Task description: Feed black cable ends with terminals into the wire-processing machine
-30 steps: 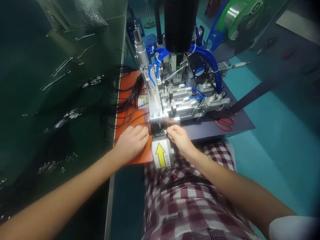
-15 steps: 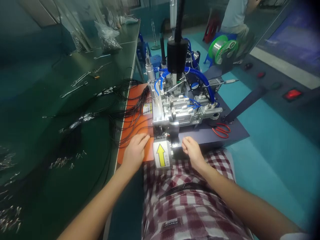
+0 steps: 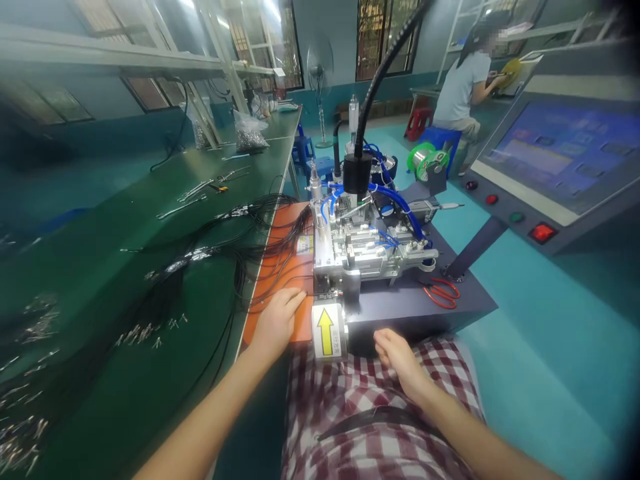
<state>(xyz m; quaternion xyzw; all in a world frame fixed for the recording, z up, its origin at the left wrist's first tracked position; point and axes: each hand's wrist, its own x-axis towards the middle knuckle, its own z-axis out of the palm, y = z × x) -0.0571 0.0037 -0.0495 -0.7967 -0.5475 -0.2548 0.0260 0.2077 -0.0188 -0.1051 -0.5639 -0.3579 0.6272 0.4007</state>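
Note:
My left hand (image 3: 276,321) rests over the orange board, thumb and forefinger pinched on a thin black cable (image 3: 311,294) at the machine's near left corner. The cable's end lies by the metal holder there. Lower right, in front of the machine's dark base, my right hand (image 3: 399,353) hangs above my lap with curled fingers and nothing visible in them. Between the hands sits a white cover with a yellow arrow (image 3: 326,332). The bench machine (image 3: 373,257) has metal slides and blue air hoses. Black cables (image 3: 287,233) run across the orange board (image 3: 300,327) beside it.
Bundles of cables with metal ends (image 3: 187,259) lie on the green table (image 3: 210,360) at left. Red-handled scissors (image 3: 443,293) lie on the machine base. A control screen (image 3: 560,153) stands at right, near a green wire spool (image 3: 427,160). A seated person (image 3: 463,87) works behind.
The head view has tilted up, showing more of the room. My right hand has drawn back and down from the machine. The left hand keeps its place by the holder.

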